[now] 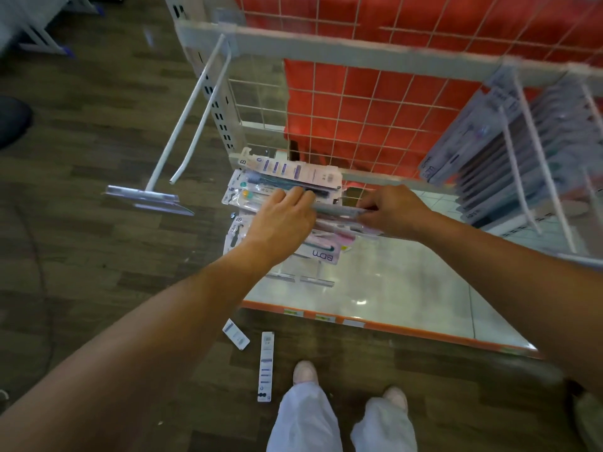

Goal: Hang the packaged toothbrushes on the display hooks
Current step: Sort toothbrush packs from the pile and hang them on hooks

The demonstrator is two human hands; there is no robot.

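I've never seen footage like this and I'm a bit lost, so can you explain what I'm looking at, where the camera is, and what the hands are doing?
There is no machine here. A camera worn on a person's head looks down at their own two bare arms, legs and shoes. They stand at a shop display with a red wire-grid back. The left hand rests on a pile of packaged toothbrushes that sit low at the rack's left end. The right hand pinches one long package from that pile with its fingers. An empty display hook juts out on the left; hooks on the right already carry hanging packs. Two packages lie on the wooden floor. The picture is blurred.
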